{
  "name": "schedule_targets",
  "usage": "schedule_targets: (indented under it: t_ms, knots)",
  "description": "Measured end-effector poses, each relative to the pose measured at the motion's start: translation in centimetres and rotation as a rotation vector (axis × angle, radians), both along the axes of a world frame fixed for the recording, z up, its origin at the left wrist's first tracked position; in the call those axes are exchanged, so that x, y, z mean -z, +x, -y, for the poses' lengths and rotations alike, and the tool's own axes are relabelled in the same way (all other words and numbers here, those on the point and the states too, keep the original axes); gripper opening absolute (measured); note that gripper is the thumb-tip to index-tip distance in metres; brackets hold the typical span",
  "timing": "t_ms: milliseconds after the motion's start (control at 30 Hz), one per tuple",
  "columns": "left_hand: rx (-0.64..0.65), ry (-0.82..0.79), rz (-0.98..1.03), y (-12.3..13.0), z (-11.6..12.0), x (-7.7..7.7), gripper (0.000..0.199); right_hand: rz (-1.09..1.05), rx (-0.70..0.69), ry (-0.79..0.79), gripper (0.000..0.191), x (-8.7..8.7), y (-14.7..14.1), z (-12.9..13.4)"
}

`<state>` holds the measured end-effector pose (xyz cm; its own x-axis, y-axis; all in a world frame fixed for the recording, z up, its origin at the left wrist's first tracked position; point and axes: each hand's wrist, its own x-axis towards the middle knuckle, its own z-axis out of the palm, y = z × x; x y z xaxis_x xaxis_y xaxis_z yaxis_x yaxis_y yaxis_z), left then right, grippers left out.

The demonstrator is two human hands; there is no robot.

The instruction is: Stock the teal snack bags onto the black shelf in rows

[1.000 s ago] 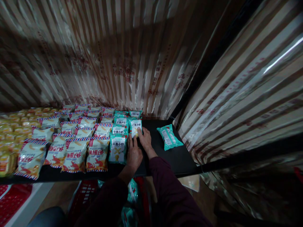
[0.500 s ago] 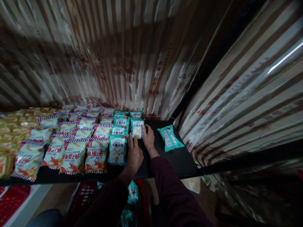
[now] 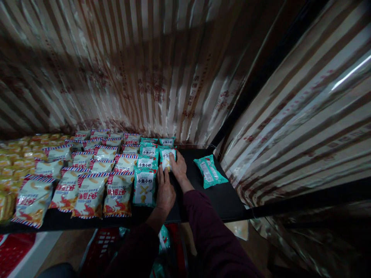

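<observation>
A teal snack bag [image 3: 165, 156] with a pale front lies second in the right-hand column of teal bags. My right hand [image 3: 179, 166] rests its outstretched fingers on the bag's right side, partly covering the print. From the near side, my left hand [image 3: 165, 193] touches the bag's lower end with extended fingers. Just left of that hand stands the front teal bag [image 3: 144, 187] of the neighbouring column. Apart from the rows, another teal bag [image 3: 209, 170] lies back side up to the right of my hands.
The bags stand on a black shelf [image 3: 214, 204]. Rows of red-and-white snack bags [image 3: 117, 195] and small yellow packs [image 3: 17, 166] fill its left part. Striped sheeting [image 3: 162, 69] hangs behind, beside a dark post [image 3: 232, 123]. Below is a red basket [image 3: 102, 241] near more teal bags [image 3: 164, 237].
My right hand has shifted slightly left, its fingers now further over the teal bag. My left hand stays at the bag's lower end. The view has tilted slightly.
</observation>
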<state>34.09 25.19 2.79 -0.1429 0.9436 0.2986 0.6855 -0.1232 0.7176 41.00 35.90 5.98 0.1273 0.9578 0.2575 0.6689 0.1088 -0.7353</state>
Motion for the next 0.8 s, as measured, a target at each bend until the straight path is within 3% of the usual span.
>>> schedule_targets:
  t_ms: [367, 633, 800]
  knots:
    - [-0.018, 0.011, 0.062, 0.0, -0.1, 0.0, 0.069, -0.167, -0.063, -0.115, 0.056, -0.7, -0.5, -0.8]
    - [-0.053, 0.020, 0.077, 0.1, 0.0, -0.2, 0.072, -0.226, -0.085, -0.089, 0.050, -0.2, -0.6, -1.5]
    - [-0.056, 0.034, 0.052, 0.2, -0.1, 0.0, 0.069, -0.294, -0.112, -0.172, 0.050, 0.1, -0.2, -2.3]
